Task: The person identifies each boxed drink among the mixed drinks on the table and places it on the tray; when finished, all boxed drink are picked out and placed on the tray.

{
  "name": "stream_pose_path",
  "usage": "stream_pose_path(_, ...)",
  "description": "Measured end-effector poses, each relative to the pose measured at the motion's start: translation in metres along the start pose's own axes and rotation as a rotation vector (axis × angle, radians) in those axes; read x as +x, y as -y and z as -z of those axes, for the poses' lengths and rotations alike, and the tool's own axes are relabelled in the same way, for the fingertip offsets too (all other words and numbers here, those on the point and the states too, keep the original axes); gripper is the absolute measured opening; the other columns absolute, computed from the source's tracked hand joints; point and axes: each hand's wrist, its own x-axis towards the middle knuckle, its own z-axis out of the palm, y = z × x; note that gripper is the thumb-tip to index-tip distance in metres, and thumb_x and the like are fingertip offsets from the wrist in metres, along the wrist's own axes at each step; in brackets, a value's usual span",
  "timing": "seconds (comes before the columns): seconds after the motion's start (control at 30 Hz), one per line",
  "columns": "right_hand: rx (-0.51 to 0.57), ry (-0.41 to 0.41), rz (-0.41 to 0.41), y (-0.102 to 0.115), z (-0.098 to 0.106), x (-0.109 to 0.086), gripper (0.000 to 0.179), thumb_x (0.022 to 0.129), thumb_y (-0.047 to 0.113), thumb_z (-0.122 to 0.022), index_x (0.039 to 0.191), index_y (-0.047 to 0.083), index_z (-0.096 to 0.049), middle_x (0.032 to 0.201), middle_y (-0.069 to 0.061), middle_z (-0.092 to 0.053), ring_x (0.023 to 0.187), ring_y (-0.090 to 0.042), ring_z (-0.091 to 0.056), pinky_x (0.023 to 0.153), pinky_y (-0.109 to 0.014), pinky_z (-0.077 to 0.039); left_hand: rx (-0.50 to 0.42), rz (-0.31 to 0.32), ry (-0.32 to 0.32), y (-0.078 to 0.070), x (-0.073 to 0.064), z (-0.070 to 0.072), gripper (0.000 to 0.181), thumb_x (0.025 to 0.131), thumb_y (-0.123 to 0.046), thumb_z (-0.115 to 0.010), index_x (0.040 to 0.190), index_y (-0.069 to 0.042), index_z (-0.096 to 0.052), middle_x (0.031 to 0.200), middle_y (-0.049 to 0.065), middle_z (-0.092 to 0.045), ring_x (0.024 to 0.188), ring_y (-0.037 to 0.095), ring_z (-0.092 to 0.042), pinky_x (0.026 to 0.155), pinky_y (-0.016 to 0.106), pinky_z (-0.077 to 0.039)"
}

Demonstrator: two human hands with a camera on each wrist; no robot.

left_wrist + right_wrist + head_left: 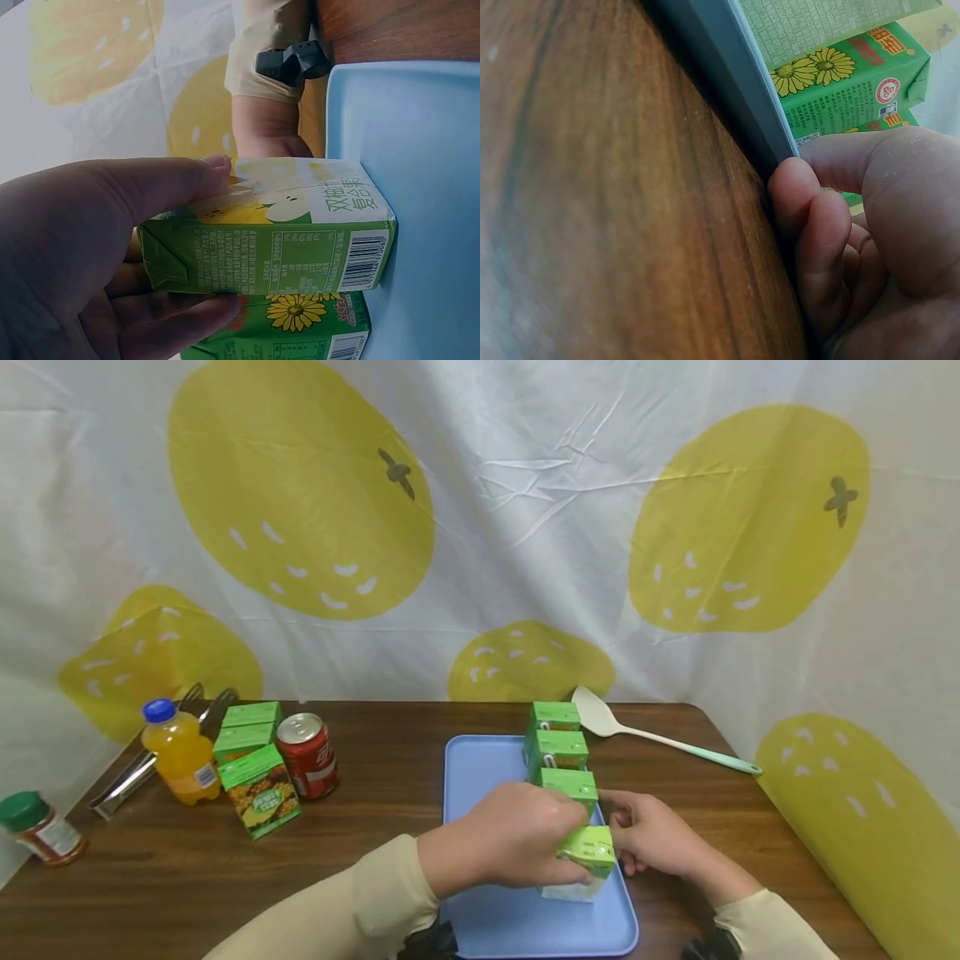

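Observation:
A blue tray (483,772) lies on the wooden table with a row of green drink cartons (561,747) along its right side. My left hand (510,835) holds a light green and white juice carton (591,850) at the near end of that row. In the left wrist view the juice carton (274,255) stands with its base at the tray, thumb on one side and fingers on the other. My right hand (656,835) pinches the tray's right rim, and the right wrist view shows the thumb and forefinger (793,187) at that edge.
A white spatula (596,714) with a pale green handle lies behind the tray. At left stand a red soda can (307,756), several green cartons (251,718), an orange drink bottle (180,752) and a green-capped jar (41,828). Metal tongs (123,785) lie beyond the bottle.

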Motion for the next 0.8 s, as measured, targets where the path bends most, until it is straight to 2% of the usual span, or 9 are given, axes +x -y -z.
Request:
stream_pose_path(0.2, 0.001, 0.001, 0.005, -0.0008, 0.0001, 0.0001, 0.075, 0.095, 0.002, -0.069, 0.161, -0.018, -0.040, 0.071, -0.009, -0.064, 0.049, -0.024, -0.062, 0.043, -0.029, -0.048, -0.019, 0.011, 0.000, 0.0013, 0.0009, -0.0019, 0.037, 0.094, -0.054, -0.087, 0.095, -0.022, -0.069, 0.080, -0.017, -0.058, 0.066, -0.003, -0.047, 0.057, 0.020, -0.044)
stream_pose_path(0.43, 0.003, 0.004, 0.005, -0.0005, 0.0024, -0.0005, 0.074, 0.097, 0.004, -0.071, 0.161, -0.018, -0.039, 0.073, -0.010, -0.066, 0.050, -0.024, -0.063, 0.044, -0.030, -0.050, -0.061, 0.025, 0.002, 0.0038, 0.0021, -0.0038, 0.033, 0.095, -0.049, -0.087, 0.101, -0.021, -0.072, 0.082, -0.016, -0.059, 0.069, -0.004, -0.048, 0.059, 0.018, -0.043)
stream_pose_path(0.8, 0.064, 0.075, 0.045, -0.0044, 0.0085, -0.0025, 0.080, 0.096, 0.003, -0.072, 0.163, -0.018, -0.034, 0.074, -0.013, -0.067, 0.053, -0.024, -0.066, 0.047, -0.033, -0.053, -0.091, 0.015, -0.024, 0.0054, -0.0021, -0.0079, 0.033, 0.096, -0.047, -0.087, 0.105, -0.019, -0.071, 0.085, -0.015, -0.058, 0.070, -0.003, -0.047, 0.058, 0.017, -0.040)
